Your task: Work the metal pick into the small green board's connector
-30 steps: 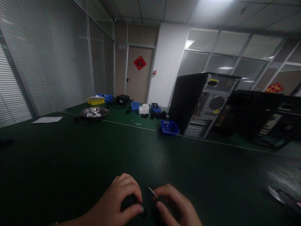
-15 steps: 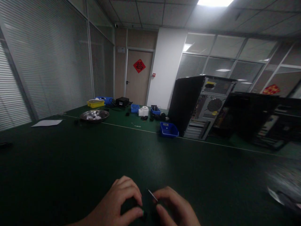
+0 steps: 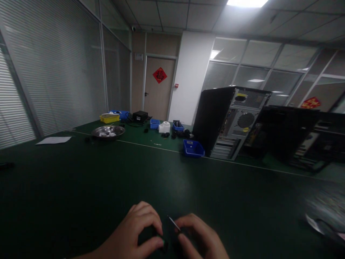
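Note:
At the bottom of the head view, my left hand (image 3: 140, 226) pinches a small dark piece with a green part (image 3: 164, 244) between thumb and fingertips; much of the piece is hidden or lost in shadow. Close by on the right, my right hand (image 3: 201, 233) grips a thin metal-shafted tool (image 3: 174, 223) between thumb and forefinger. Its slim tip points up and to the left, away from me, and its rear end is covered by the fingers. Both hands are just over the dark green tabletop (image 3: 129, 176), with a small gap between them.
A blue bin (image 3: 194, 149) stands beside a black computer tower (image 3: 215, 118). Further left are a steel bowl (image 3: 108, 132), a paper sheet (image 3: 54, 140) and a yellow tray (image 3: 109, 118). A blurred clear plastic bag (image 3: 326, 205) lies at right.
Almost nothing differs. Both hands keep their grip, and the thin tool's tip has shifted very slightly left.

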{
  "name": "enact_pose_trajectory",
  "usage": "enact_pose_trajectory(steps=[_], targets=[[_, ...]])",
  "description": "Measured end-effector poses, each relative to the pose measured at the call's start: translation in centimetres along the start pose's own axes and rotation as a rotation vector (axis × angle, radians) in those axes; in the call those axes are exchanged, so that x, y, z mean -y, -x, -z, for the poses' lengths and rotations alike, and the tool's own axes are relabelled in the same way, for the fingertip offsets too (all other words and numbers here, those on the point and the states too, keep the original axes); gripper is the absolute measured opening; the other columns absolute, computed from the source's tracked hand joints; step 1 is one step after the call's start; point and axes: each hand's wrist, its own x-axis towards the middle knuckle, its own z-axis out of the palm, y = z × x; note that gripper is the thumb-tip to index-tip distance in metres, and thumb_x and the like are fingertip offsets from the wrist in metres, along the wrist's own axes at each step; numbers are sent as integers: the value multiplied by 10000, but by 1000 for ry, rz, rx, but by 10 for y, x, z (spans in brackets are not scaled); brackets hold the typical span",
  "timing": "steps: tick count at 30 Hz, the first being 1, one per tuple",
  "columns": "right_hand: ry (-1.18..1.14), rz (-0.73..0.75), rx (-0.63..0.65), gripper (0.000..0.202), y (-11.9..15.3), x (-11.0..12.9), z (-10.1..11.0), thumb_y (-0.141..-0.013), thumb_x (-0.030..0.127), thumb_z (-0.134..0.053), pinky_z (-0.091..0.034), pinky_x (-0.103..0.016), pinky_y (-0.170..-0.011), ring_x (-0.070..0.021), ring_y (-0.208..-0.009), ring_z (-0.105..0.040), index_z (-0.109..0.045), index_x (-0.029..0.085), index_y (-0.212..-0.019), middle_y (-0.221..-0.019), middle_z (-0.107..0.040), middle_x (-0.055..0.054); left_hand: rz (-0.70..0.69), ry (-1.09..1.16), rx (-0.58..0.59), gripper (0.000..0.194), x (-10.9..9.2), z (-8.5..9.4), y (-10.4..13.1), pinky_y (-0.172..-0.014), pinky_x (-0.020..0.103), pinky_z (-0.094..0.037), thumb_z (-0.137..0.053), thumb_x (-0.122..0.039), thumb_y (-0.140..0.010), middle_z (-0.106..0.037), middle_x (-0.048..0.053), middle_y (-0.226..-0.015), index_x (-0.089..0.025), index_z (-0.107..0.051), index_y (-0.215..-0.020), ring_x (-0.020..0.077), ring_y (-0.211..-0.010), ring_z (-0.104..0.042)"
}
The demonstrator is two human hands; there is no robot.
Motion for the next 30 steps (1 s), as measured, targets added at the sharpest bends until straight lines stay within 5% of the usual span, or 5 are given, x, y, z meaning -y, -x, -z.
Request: enact_pose_trajectory(steps=[14,22,30], targets=[[27,-5,41,197,0,6,3,-909,207,-561,-546,-277,-790,-212,-884,-692,-678,227,-1066,-980,-722,-68,-6,-33,7,57,0,0,1,-875,360,-424,-693,-185,-853,-690,30,-993,-217,-666,-893,242,-994,-595],[159,249,68,234,-3,13,6,-880,103,-549,-561,-259,-734,-201,-845,-704,-696,178,-1047,-942,-704,-111,34,-10,13,251,-8,2,3,-862,363,-424,-808,-167,-724,-675,44,-987,-196,-677,-936,265,-987,-587],[250,219,112,261,-1,-1,3,-857,66,-596,-562,-242,-727,-196,-855,-713,-708,200,-1051,-960,-708,-92,90,17,-37,113,0,-2,1,-852,356,-428,-700,-130,-778,-672,31,-942,-192,-667,-866,250,-966,-594]])
